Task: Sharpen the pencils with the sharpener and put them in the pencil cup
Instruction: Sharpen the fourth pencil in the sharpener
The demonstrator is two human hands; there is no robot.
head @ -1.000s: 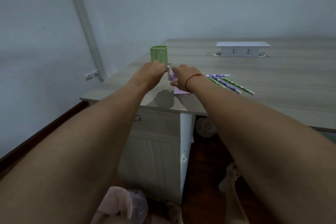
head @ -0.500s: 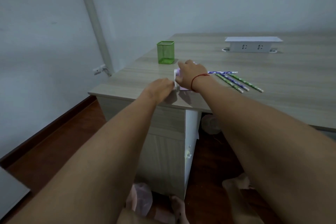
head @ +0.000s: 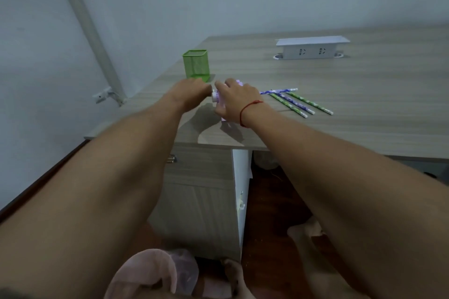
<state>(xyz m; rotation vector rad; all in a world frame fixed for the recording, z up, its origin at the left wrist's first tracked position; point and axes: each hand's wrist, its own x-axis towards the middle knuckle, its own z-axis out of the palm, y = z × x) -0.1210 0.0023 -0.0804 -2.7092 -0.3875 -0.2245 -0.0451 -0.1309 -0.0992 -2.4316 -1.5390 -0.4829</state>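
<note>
Now pressing down on the little purple sharpener [head: 217, 102] with the right hand [head: 237, 102], fingers curled over its top, holding it tight near the front edge of the table [head: 364, 124]. Wearing a red string [head: 250, 109] on that wrist.

Reaching in with the left hand [head: 192, 92] from the other side, fingers curled in, pinching the white crank [head: 213, 95] on the sharpener's left end.

Just behind the left hand, a green pencil cup [head: 196, 65], standing up on the table.

To the right of the sharpener, four pencils lying flat on the table. First a purple pencil [head: 279, 91], pointing at the sharpener, its near end hidden behind the right hand; cannot tell if stuck inside. Beside it three more, close together and slanted: a green pencil [head: 288, 105], a second purple pencil [head: 297, 103], and a last green pencil [head: 310, 102].

Far back on the table, a white socket box [head: 312, 50].

Under the table, a wooden cupboard [head: 201, 189]. Down on the dark floor, a bare foot [head: 306, 230] and a pink slipper [head: 145, 272].
</note>
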